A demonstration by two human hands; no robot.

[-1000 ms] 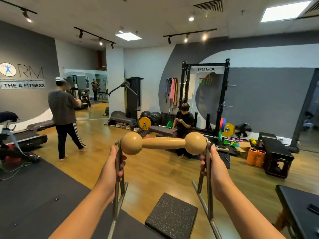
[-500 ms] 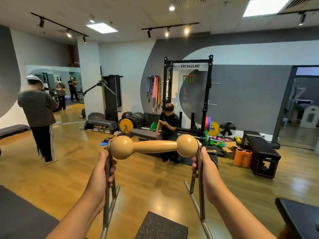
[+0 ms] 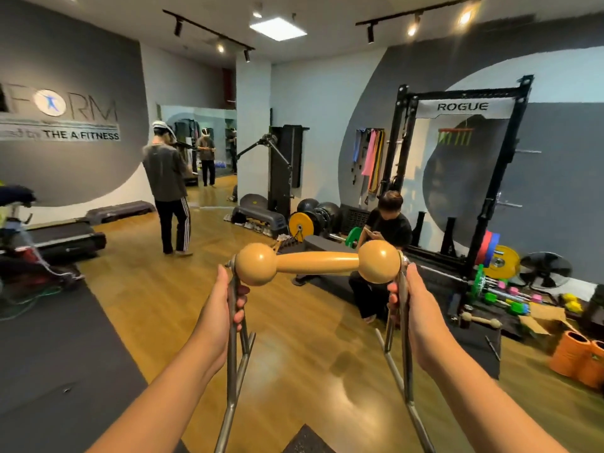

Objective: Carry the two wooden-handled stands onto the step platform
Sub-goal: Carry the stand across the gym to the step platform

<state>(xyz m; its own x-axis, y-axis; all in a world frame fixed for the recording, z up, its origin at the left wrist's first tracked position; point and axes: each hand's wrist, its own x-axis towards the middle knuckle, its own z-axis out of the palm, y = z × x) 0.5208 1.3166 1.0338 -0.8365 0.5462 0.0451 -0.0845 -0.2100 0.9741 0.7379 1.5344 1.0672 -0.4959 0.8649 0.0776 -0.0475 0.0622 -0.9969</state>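
Note:
I hold one wooden-handled stand (image 3: 317,263) up in front of me at chest height. Its tan handle has a ball at each end, and grey metal legs hang down from both ends. My left hand (image 3: 222,308) grips the left legs just under the ball. On the other side, my right hand (image 3: 415,308) grips the right legs the same way. What looks like a second wooden-handled piece (image 3: 480,320) lies on the dark mat at the right. A grey step platform (image 3: 117,210) sits by the far left wall and another step platform (image 3: 261,219) by the pillar.
One person (image 3: 166,178) stands on the wood floor ahead left, and another person (image 3: 385,230) sits on a bench straight ahead. A black mat (image 3: 49,354) covers the left floor. A speckled black block (image 3: 307,441) lies near my feet. The squat rack (image 3: 457,103), weights and orange rollers (image 3: 578,358) crowd the right.
The view swung right, then back to the left. The stand stays in both hands at the same height. The standing person has walked farther away.

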